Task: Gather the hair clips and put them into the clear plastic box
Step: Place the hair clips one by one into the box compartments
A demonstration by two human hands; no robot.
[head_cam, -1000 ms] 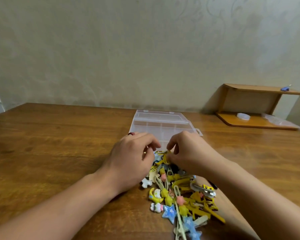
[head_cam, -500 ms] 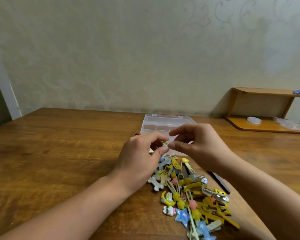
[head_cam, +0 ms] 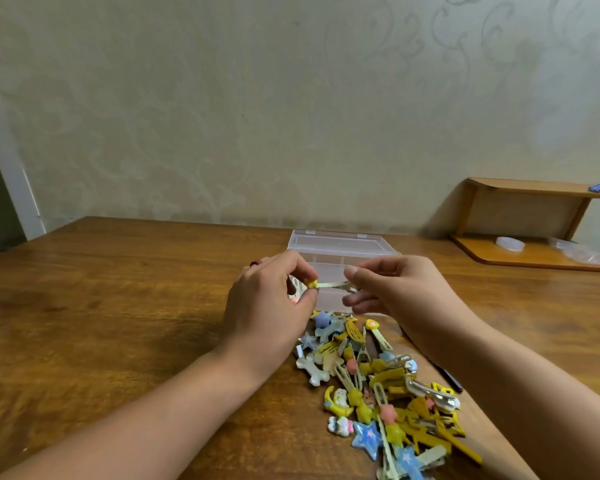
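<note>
Currently both hands pinch one clip (head_cam: 329, 286) by its ends, left hand (head_cam: 267, 303) at the yellow charm, right hand (head_cam: 395, 292) at the tip, long axis crosswise, directly above the box (head_cam: 343, 245); pile (head_cam: 381, 382) lies nearer on the surface (head_cam: 118, 323).

Hands in front, half the story out of sight

The box (head_cam: 343, 245) only shows its far part; its near half sits behind the left hand (head_cam: 267, 306) and right hand (head_cam: 395, 292), so what's inside can't be read. The clip (head_cam: 329, 285) between them vanishes at both ends under fingertips, and how the right hand has it is unclear. Something small and shiny peeks out behind the left hand, too hidden to name. The pile (head_cam: 381, 386) runs off the bottom edge, and a dark stick (head_cam: 447, 375) is mostly under the right forearm. On the shelf (head_cam: 534, 187), a blue thing (head_cam: 598, 187) is tiny and cut by the frame.
</note>
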